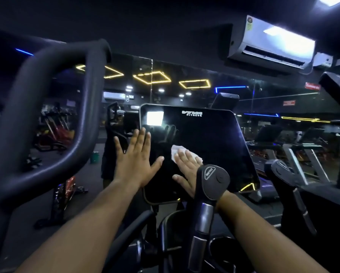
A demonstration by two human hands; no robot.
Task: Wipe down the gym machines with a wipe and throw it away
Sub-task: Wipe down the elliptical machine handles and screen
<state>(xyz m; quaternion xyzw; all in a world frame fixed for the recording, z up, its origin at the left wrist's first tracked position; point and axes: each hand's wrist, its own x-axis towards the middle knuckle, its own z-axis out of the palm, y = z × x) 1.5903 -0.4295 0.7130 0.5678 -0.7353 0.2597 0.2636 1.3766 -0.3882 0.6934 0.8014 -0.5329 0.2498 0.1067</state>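
The left hand [136, 158] lies flat, fingers spread, on the left edge of the machine's dark console screen [204, 138]. The right hand [185, 166], fingers straight, presses a white wipe [178, 150] against the screen's middle, just behind a handle grip [213, 182].

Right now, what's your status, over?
Left hand flat on glossy black console screen. Right hand pressing white wipe on it. Black handle grip crowds right wrist.

White wipe [178, 149] lies flat on the glossy black console screen [204, 138].
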